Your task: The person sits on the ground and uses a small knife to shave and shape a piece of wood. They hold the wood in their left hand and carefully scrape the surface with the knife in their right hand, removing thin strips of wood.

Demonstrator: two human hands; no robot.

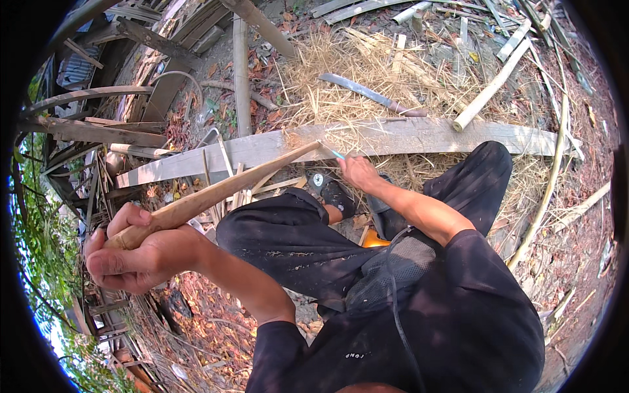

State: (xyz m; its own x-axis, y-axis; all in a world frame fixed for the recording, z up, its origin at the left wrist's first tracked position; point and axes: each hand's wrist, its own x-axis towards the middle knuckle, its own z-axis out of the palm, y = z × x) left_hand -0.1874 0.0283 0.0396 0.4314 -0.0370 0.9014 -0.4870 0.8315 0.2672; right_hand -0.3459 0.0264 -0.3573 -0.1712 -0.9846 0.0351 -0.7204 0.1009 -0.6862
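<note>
Our two hands are well apart. Our left hand point(139, 254), at the near left, is wrapped around the thick end of a stick point(226, 192). The stick slants up toward the far right and narrows to its tip, which shows over a long, grey plank point(422, 135); we cannot tell whether the two touch. Our right hand point(360, 174) is closed around a slim, teal tool point(337, 154) just beside that tip; the fingers hide most of the tool.

The plank runs from left to right beyond our knees. At its far side a machete point(362, 90) lies on straw point(314, 69), its blade to the left and its brown handle to the right, near the plank. To the right, a pale pole point(495, 85) has its near end at the plank. Between our legs we see something orange point(374, 239), and at the far left stands weathered timber point(98, 131).
</note>
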